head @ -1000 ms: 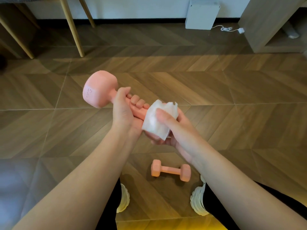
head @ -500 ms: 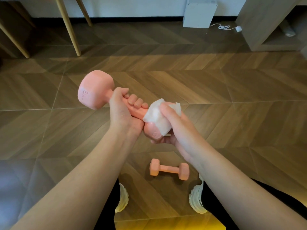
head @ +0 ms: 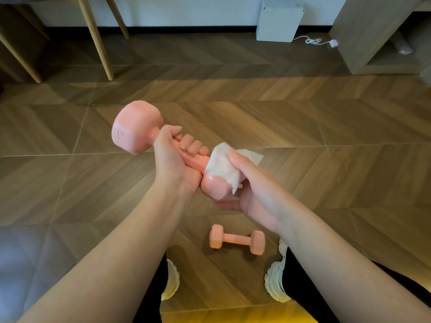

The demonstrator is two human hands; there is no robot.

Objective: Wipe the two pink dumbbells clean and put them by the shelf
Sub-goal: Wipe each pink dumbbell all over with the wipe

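While the held pink dumbbell (head: 149, 134) slants above the floor (head: 326, 136), the left hand (head: 172, 159) grips its handle and the right hand (head: 254, 185) presses a white tissue (head: 224, 167) on its near head (fingers curled underneath). The second dumbbell (head: 236, 239) lies between the shoes (head: 276, 283).

Occlusions and cut-offs

The held dumbbell (head: 137, 127): handle mostly hidden under left hand (head: 172, 159), near head partly under white wipe (head: 224, 166), embossed marking not fully legible. Shelf (head: 363, 31) cut off by top and right edges.
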